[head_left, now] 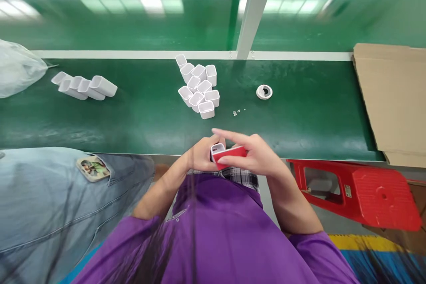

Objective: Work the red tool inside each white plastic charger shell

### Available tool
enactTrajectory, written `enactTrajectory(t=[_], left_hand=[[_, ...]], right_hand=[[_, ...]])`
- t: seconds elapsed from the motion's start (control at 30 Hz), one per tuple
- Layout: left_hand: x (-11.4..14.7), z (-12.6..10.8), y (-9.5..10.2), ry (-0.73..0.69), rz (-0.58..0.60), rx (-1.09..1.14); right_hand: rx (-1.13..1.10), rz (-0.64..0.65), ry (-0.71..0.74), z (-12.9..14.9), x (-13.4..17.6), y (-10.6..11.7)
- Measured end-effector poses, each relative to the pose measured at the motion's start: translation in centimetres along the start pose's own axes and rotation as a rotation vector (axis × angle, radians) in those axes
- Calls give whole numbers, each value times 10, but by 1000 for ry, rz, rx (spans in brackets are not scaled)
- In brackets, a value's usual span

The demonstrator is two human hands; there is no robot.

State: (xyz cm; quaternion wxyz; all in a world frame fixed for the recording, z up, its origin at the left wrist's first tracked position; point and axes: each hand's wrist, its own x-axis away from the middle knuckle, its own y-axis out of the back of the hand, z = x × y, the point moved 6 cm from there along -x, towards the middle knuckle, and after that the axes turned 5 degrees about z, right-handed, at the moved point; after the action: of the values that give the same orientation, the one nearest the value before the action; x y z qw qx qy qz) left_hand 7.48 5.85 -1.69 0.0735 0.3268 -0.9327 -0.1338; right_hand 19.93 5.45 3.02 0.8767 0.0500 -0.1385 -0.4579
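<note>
My left hand is closed around a small white plastic cup with rounded corners, its open end showing, just off the table's front edge. Between the thumb and fingers of my right hand is a flat red rectangular piece, its kind unclear. It lies against or just in front of the cup; contact between the two is hard to make out. My right index finger stretches over the top toward the left hand. On the table ahead stands a cluster of similar white cups, mouths up or tilted.
Several more white cups lie in a row at left, near a clear plastic bag. A round white ring-shaped object and small white scraps are on the green table. Cardboard, a red stool and a person in denim flank me.
</note>
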Motion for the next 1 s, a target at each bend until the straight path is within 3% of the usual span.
enactTrajectory(t=[0.13,0.27,0.4,0.53,0.67,0.83,0.93,1.0], left_hand=[[0,3,1,67,8,-23],[1,3,-1,29,31,47],[0,4,0,58,6,-12],[-1,2,-2,61,23,24],[-1,1,-1,51,5,16],[-1,2,-4,65,20,-16],[0,3,-4,47,0,-21],[1,1,-3,-2,-37,-18]], right_hand=[[19,-27,-35,-6,-9,2],[17,-185,-42,-5,-7,18],[103,-36,7,4,-8,8],[143,-241,-49,5,-7,19],[151,-69,6,11,-10,7],[164,-281,-85,3,-8,26],[75,-155,-57,-2,-6,19],[68,-189,-87,-8,-1,19]])
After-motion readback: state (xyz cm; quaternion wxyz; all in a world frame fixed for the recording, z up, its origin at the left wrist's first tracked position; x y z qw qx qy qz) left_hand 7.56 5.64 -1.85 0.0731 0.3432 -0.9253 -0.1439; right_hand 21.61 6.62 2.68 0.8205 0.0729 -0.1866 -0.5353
